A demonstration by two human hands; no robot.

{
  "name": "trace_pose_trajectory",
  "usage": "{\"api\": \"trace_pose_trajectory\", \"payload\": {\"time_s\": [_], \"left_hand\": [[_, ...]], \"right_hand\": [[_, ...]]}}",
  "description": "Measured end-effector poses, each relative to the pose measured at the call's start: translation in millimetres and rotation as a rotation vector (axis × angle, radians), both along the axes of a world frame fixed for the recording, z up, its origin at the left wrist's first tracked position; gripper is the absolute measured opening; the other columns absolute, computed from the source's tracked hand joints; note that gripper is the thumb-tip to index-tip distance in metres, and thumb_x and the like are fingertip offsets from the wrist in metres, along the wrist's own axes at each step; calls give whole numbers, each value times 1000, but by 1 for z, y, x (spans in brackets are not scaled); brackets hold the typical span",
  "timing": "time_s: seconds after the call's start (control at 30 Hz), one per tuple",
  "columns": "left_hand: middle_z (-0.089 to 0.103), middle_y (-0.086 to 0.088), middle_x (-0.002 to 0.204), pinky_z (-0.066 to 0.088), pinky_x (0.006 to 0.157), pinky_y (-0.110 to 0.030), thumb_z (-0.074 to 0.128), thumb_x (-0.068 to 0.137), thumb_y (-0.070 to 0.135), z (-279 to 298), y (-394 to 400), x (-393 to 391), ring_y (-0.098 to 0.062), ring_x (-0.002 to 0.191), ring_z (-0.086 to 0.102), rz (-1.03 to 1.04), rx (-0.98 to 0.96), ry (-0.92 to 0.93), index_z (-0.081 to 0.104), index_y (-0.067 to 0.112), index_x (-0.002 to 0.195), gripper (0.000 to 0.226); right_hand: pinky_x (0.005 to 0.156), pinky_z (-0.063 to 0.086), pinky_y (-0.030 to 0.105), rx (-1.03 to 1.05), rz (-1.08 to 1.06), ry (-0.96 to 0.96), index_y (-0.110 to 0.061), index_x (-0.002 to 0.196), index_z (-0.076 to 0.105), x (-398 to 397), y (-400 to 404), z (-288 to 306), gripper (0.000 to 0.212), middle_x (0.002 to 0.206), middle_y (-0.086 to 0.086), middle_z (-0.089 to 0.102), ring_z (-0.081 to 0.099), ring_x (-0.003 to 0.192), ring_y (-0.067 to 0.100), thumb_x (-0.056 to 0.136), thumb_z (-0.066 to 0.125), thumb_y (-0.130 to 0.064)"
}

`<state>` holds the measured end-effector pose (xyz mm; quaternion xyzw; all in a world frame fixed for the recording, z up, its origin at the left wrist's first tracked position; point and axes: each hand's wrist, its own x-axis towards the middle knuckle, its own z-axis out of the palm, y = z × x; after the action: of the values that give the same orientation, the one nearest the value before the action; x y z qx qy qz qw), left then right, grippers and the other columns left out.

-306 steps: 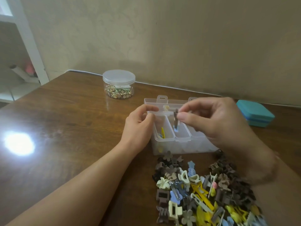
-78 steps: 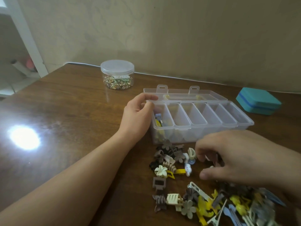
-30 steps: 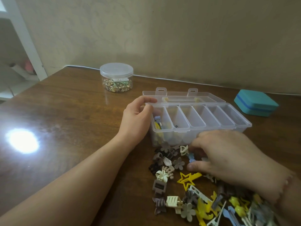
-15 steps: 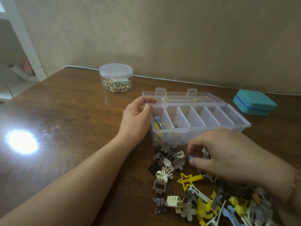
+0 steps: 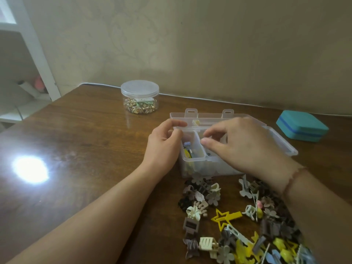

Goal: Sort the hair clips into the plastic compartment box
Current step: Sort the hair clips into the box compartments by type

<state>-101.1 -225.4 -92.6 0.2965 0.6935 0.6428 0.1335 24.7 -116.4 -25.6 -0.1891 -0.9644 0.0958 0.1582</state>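
Both hands meet at the clear plastic compartment box [image 5: 283,144]: the left hand [image 5: 163,147] grips its left end, while the right hand [image 5: 245,145] hovers over the compartments, thumb and forefinger pinched together, though on what I cannot tell. Mixed plastic hair clips [image 5: 238,221] lie heaped on the brown wooden table [image 5: 85,149] just before the box, a lidded clear round jar [image 5: 140,97] and a teal case [image 5: 302,125] beyond.

Clear, colourless plastic box [image 5: 283,143] on a glossy dark-brown wood-grain table [image 5: 80,141]. Yellow star clip [image 5: 222,218], cream flower clip [image 5: 193,212], grey flower clip [image 5: 213,198], brown, blue and pale-green clips in the pile [image 5: 247,231]. Teal case [image 5: 302,126] with a darker blue band. Clear jar [image 5: 140,97] holding gold-coloured pieces. Beige wall [image 5: 209,44], faint leafy pattern.
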Motion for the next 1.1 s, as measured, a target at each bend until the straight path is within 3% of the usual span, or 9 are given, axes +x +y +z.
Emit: {"api": "trace_pose_trajectory", "payload": {"time_s": [0.1, 0.2, 0.37, 0.53, 0.67, 0.77, 0.9, 1.03, 1.1], "left_hand": [[75, 3, 87, 58, 76, -32, 47, 93, 9, 0, 2, -1, -5, 83, 70, 18, -7, -7, 68, 23, 106, 28], [76, 0, 85, 57, 80, -40, 47, 91, 9, -1, 2, 0, -16, 84, 71, 45, -8, -15, 69, 25, 102, 29], [74, 4, 82, 53, 67, -20, 47, 92, 9, 0, 2, 2, 0, 75, 67, 50, -11, 8, 69, 24, 103, 29], [76, 4, 86, 54, 69, -20, 47, 92, 9, 0, 2, 2, -5, 82, 69, 38, -7, 1, 68, 24, 105, 29], [76, 5, 85, 55, 72, -25, 47, 92, 10, 0, 2, 1, -6, 82, 69, 35, -19, 9, 68, 26, 104, 29], [76, 2, 90, 58, 80, -32, 47, 93, 10, 0, 1, 1, -8, 85, 71, 27, -12, -2, 68, 25, 106, 29], [75, 2, 91, 58, 85, -38, 46, 92, 11, 1, 0, 1, -7, 87, 71, 18, -21, -3, 68, 27, 106, 30], [76, 3, 90, 58, 81, -32, 46, 93, 11, 0, 1, 1, -4, 86, 70, 9, -24, -9, 67, 27, 106, 30], [76, 3, 88, 57, 80, -30, 47, 93, 11, 0, 2, 1, -6, 86, 70, 13, -25, -6, 67, 27, 106, 29]], "right_hand": [[66, 51, 28, 135, 131, 56, -38, 100, 67, 23, -12, 3, 20, 83, -21, 63, 48, 69, -6, 86, 55, -46], [75, 53, 27, 107, 307, -185, -41, 103, 66, 40, -30, -3, 19, 93, -22, 64, 58, 85, -2, 86, 58, -41], [73, 54, 25, 120, 420, -301, -44, 112, 64, 48, -35, -22, 30, 115, -29, 61, 63, 95, -1, 84, 55, -36], [51, 51, 26, 145, 398, -212, -40, 99, 66, 48, -33, -37, 22, 95, -23, 66, 64, 68, 6, 79, 59, -35], [56, 53, 25, 94, 324, -71, -40, 104, 62, 48, -30, -34, 25, 89, -23, 68, 64, 73, 1, 80, 61, -36], [50, 45, 10, -192, 277, 83, -38, 97, 67, 50, -26, -17, 12, 73, -27, 65, 59, 62, -2, 86, 64, -36], [44, 40, 10, -397, 89, 337, -31, 87, 70, 39, -9, -9, 8, 68, -26, 64, 52, 50, 1, 82, 71, -25], [54, 39, 1, -287, 60, 257, -31, 92, 73, 35, -5, -14, 10, 63, -28, 63, 54, 59, -18, 85, 70, -25], [54, 39, 2, -219, 82, 215, -31, 96, 72, 42, -9, -10, 12, 59, -41, 55, 54, 55, -13, 85, 67, -30]]}}
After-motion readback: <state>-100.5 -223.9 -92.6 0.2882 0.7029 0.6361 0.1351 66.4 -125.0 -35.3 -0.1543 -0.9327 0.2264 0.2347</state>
